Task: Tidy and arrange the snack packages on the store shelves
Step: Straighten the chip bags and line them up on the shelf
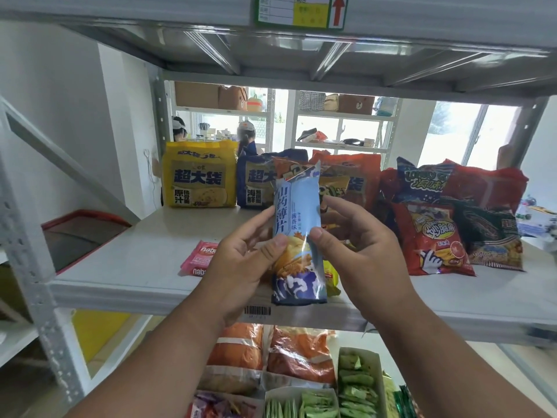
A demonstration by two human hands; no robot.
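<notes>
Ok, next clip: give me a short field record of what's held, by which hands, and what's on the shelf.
held item: light blue snack bag, upright, in front of the shelf
left hand: grips the bag's left edge
right hand: grips the bag's right edge
shelf: yellow bag standing at back left; pink wafer packs lying flat near front; red chip bag leaning at right
shelf below: green snack packs in trays

The white shelf [135, 267] carries a yellow bag [199, 174], pink wafer packs [200, 258] and red snack bags [434, 239].
</notes>
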